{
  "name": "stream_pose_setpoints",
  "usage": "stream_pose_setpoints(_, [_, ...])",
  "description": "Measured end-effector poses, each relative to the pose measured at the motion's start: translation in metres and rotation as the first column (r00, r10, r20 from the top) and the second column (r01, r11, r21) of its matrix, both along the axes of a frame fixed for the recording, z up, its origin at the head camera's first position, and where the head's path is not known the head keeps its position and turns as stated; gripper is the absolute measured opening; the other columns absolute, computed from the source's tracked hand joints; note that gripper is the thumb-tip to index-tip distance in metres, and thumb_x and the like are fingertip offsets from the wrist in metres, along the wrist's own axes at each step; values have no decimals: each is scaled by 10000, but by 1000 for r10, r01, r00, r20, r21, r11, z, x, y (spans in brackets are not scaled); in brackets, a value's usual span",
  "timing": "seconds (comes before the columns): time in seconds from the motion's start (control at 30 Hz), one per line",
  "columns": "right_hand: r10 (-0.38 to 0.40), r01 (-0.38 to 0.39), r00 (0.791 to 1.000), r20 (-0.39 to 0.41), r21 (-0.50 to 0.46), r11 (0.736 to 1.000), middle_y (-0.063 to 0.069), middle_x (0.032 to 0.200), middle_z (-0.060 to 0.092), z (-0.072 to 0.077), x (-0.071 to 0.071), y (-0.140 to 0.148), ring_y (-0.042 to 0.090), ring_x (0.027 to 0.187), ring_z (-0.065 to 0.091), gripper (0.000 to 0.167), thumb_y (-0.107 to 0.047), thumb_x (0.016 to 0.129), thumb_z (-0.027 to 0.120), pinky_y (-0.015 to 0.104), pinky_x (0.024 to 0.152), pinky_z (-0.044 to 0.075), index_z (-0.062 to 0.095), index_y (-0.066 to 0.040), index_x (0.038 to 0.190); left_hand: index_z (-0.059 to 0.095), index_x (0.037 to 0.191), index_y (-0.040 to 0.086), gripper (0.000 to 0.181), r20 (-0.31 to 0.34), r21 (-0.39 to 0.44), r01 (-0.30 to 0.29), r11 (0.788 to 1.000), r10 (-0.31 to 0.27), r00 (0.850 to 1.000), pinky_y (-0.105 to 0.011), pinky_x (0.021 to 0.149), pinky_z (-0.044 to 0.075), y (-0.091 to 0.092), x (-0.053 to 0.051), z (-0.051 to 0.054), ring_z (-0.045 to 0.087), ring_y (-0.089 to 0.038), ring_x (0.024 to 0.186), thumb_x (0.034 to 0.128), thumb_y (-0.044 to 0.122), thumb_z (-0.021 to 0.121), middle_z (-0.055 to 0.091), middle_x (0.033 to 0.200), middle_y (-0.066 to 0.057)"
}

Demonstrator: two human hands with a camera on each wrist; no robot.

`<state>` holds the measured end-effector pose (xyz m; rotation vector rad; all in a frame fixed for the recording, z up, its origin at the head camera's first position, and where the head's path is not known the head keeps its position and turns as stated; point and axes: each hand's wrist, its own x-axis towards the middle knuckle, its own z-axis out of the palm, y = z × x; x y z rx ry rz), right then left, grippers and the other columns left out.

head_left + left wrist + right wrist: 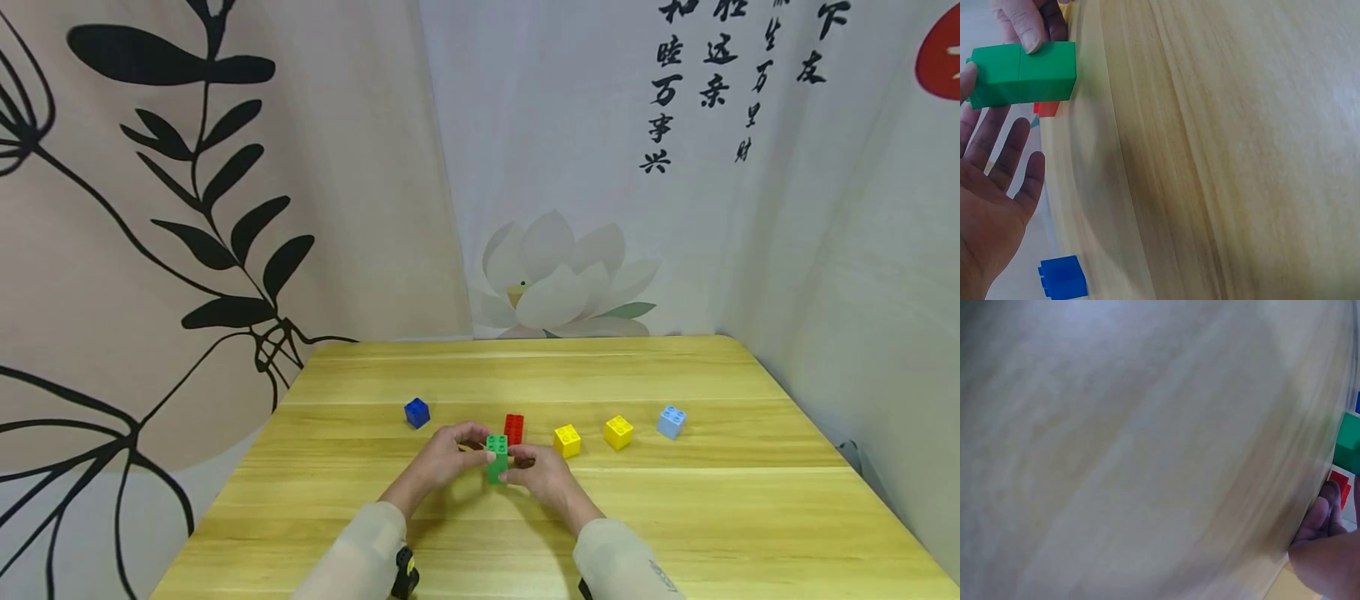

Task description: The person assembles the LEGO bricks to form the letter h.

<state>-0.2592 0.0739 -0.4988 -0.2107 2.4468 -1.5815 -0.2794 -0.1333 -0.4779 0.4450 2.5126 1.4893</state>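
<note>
Two green blocks [497, 458], joined end to end into an upright stack, stand between the hands in the head view. The left hand [447, 457] pinches the upper block between thumb and fingers. In the left wrist view the seam between the green blocks [1046, 72] shows, and the left hand's [991, 194] other fingers are spread beside them. The right hand [546, 477] pinches the lower part from the other side. Just behind the stack is a red block [513, 428]. At its right edge, the right wrist view shows part of a green block [1349, 444] and the right hand [1329, 553].
On the wooden table [675, 542], a dark blue block [417, 412] lies to the left. Two yellow blocks, one nearer [567, 441] and one farther right [618, 432], and a light blue block [671, 422] lie to the right. A printed curtain [360, 167] hangs behind.
</note>
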Motion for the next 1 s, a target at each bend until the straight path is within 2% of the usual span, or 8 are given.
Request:
stream_pose_setpoints(0.27, [0, 0, 1000, -4, -12, 1000, 158, 1220, 646, 2, 0, -1, 318, 1119, 587, 456, -176, 858, 792, 486, 933, 494, 661, -34, 1271, 656, 1201, 134, 364, -12, -15, 0, 1000, 0, 1000, -534, 951, 434, 0, 1, 2, 577, -203, 1044, 911, 339, 731, 650, 1087, 11])
stream_pose_setpoints(0.7, [11, -11, 1000, -5, -8, 1000, 138, 1216, 655, 1, -1, 1, 318, 1119, 594, 451, -202, 869, 785, 484, 929, 498, 661, -47, 1274, 647, 1200, 167, 317, -2, 21, 1, 1000, -1, 1000, -534, 943, 428, 4, 4, -1, 569, -210, 1058, 935, 331, 703, 639, 1112, 7])
stream_pose_setpoints(1.0, [21, -21, 1000, -6, -4, 1000, 188, 1273, 620, 2, 2, 0, 354, 1142, 584, 486, -210, 872, 783, 507, 933, 493, 638, -33, 1301, 645, 1211, 171, 319, 8, 12, 1, 1000, -1, 1000, -559, 964, 411, 3, 4, -1, 568, -219, 1077, 938, 328, 699, 639, 1130, 11])
